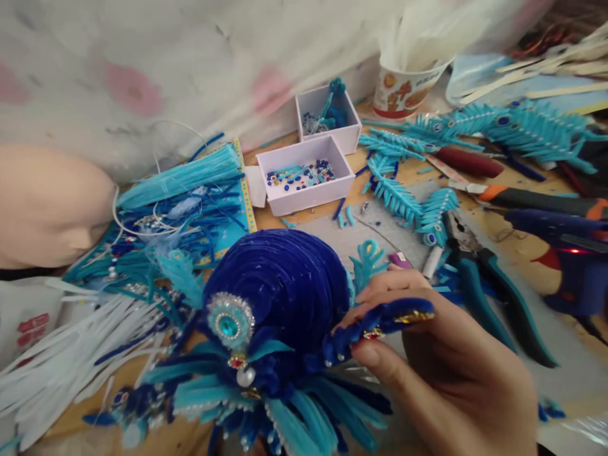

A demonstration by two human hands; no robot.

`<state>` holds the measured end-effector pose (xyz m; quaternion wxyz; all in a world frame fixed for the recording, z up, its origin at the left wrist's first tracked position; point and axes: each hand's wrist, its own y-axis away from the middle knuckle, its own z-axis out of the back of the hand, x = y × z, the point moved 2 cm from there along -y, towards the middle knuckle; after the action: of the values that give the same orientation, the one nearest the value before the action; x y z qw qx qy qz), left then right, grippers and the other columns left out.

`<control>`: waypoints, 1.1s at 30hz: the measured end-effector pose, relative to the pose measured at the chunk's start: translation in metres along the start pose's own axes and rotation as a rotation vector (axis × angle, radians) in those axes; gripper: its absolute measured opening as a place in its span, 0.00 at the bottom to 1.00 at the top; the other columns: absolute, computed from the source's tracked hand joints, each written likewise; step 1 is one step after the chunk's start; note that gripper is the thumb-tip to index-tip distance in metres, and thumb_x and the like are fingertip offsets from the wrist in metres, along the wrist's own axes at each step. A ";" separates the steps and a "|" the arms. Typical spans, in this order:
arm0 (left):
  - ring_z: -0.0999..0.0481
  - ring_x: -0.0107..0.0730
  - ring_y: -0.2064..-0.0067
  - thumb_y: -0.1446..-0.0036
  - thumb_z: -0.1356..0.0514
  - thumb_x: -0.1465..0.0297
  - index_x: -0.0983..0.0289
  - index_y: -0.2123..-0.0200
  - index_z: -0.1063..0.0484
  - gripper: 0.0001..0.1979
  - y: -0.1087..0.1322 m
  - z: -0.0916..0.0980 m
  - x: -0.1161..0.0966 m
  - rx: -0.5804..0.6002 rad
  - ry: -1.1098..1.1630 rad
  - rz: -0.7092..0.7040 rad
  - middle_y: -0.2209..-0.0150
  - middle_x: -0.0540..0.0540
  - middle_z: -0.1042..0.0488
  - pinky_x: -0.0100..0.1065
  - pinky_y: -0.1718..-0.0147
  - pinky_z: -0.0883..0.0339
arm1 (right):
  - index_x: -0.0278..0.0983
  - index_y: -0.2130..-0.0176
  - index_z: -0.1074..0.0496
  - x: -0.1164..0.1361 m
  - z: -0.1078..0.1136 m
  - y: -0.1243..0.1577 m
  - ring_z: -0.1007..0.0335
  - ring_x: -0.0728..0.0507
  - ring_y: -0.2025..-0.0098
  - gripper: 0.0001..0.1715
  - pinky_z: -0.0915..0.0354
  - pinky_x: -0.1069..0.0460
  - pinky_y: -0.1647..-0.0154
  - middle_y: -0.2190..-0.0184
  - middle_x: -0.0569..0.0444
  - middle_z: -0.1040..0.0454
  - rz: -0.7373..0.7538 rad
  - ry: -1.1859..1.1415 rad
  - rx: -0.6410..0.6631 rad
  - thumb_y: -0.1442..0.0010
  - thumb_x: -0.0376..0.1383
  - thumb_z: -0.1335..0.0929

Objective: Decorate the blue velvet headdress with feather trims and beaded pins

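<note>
A dark blue velvet dome headpiece (280,285) with a round turquoise jewel (230,322) and turquoise feather-like fringe sits at the lower middle of the table. My right hand (446,361) pinches a dark blue velvet strip with gold trim (380,323), held against the right side of the dome. My left hand is out of view.
Two white boxes hold beads (304,174) and blue scraps (327,117). Teal-handled pliers (479,278), a blue glue gun (565,253), turquoise feather pieces (408,196), a paper cup (403,88), a mannequin head (47,202) and white and blue strips (71,354) lie around.
</note>
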<state>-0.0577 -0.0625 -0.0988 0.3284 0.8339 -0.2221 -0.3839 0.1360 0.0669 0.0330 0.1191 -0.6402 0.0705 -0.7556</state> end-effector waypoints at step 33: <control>0.24 0.28 0.65 0.64 0.23 0.71 0.59 0.68 0.25 0.18 0.091 -0.043 -0.067 0.022 0.079 -1.049 0.68 0.46 0.25 0.32 0.61 0.24 | 0.39 0.57 0.29 -0.031 0.009 0.119 0.24 0.39 0.56 0.15 0.31 0.46 0.53 0.61 0.48 0.23 0.002 0.032 -0.222 0.37 0.47 0.33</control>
<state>-0.0750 -0.0670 0.0202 0.0913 0.8503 0.2338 -0.4626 0.1604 -0.0392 -0.0256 0.0470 -0.6372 0.1561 -0.7532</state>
